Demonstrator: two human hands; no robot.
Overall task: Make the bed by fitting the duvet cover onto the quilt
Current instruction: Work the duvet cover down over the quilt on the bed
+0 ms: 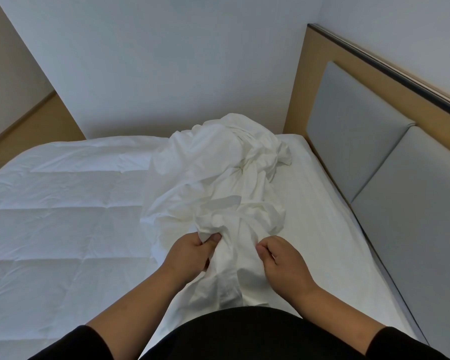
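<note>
A person in dark sleeves stands at the side of a bed, both hands sunk into a crumpled white duvet cover (218, 183) heaped across the mattress toward the padded headboard (369, 162); the left hand (192, 252) has its fingers and thumb curled round a bunched fold of the cloth, while the right hand (283, 261) pinches a neighbouring stretch of the same fabric between thumb and fingertips. The quilt (63, 216), stitched in wide panels, lies spread flat on the left part of the bed, its edge tucked under the heap; the cover is not yet on it, so the job looks to be at its start.

The cover appears thin, light and wholly limp; it should lift easily but will sag, twist and tangle rather than hold any shape; the weave looks smooth enough to slide through a loose grip. The quilt looks puffier and bulkier, soft but likelier to drag. The sensible hold, judging from here, is at a hem or corner rather than mid-cloth; no opening or corner can be made out in the tangle, so it probably has to be found by feel, working along an edge hand over hand. The striped sheet (322, 229) beneath shows on the right side.
</note>
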